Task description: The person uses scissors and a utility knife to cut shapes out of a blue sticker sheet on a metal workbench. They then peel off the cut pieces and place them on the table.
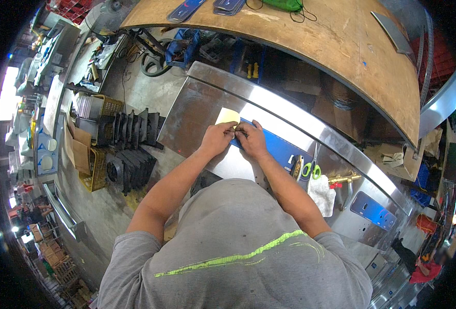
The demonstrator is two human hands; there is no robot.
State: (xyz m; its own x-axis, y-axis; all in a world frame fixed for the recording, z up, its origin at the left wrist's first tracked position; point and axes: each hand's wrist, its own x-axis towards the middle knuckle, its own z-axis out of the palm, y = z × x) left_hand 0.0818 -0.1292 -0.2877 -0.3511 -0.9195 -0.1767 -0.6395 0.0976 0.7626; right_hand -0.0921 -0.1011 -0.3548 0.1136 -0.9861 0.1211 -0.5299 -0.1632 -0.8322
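My left hand (pixel 218 139) is closed, its fingertips pinched at the lower edge of a small pale yellow sheet (pixel 229 115). Right beside it, my right hand (pixel 252 140) has its thumb and fingers pressed together. What lies between those fingertips is too small to make out. Under the hands is a long blue panel (pixel 279 149), flat on a shiny metal worktop (pixel 181 116). To the right of the hands lie a yellow-and-black utility knife (pixel 297 168) and scissors (pixel 315 170) with green handles.
Farther right are a white cloth (pixel 320 194), a brass valve fitting (pixel 344 178) and another blue panel (pixel 373 210). A wooden table (pixel 310 38) stands beyond the worktop. Black parts (pixel 130 172) and yellow crates (pixel 95 172) are on the floor at left.
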